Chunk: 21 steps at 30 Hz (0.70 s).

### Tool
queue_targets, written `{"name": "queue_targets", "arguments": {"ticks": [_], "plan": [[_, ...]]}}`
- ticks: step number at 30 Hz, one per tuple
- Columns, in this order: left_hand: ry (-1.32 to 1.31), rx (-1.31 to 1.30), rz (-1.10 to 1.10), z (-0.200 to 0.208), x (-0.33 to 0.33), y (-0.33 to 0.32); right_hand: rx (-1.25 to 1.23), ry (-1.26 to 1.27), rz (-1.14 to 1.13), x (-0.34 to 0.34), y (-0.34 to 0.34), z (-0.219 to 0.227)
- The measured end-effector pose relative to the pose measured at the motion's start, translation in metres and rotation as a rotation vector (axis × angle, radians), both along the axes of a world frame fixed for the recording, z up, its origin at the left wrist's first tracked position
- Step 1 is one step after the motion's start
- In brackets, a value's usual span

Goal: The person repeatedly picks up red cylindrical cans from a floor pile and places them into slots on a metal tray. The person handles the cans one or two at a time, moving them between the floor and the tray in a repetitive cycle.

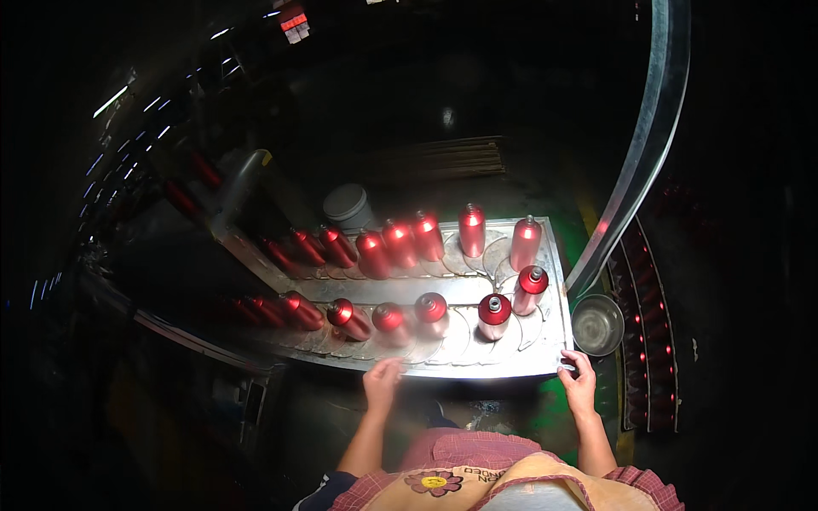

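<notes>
Red metallic bottles with narrow necks stand in two rows on a looped conveyor point(477, 368) of overlapping crescent plates. My left hand point(383, 380) is just off the conveyor's front edge, fingers loosely bent and slightly blurred, with nothing visible in it. At the front right corner is my right hand point(578, 380), its thumb and fingers apart and fingertips at the metal edge. The nearest bottles to my hands are a front-row bottle point(392, 325) and an upright bottle point(494, 318) with its open neck facing up. Another bottle point(531, 291) stands at the right-hand bend.
A round metal bowl point(598, 325) sits beside the conveyor's right end. Farther right is a long rack point(648, 332) with red glints. A curved metal post point(654, 145) rises at the right. A white bucket point(347, 205) stands behind the back row. Dark machinery lies to the left.
</notes>
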State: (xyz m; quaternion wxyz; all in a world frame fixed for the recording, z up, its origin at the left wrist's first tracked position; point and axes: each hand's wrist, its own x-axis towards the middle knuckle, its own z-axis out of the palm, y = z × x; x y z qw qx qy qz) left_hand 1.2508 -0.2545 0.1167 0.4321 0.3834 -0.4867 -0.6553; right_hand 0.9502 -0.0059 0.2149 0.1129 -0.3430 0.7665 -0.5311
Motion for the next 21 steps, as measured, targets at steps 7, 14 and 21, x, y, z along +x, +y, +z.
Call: {"name": "queue_targets", "arguments": {"ticks": [7,14,21], "plan": [[-0.153,0.074,-0.421,0.028,-0.087,0.139,-0.113,-0.177,0.005,-0.049,0.114,0.016],[-0.277,-0.054,-0.796,0.067,-0.158,0.163,-0.192,-0.041,-0.205,-0.090,0.210,0.034],[-0.351,0.135,-0.966,0.075,-0.301,0.172,-0.193,-0.080,-0.444,-0.175,0.283,0.031]]}}
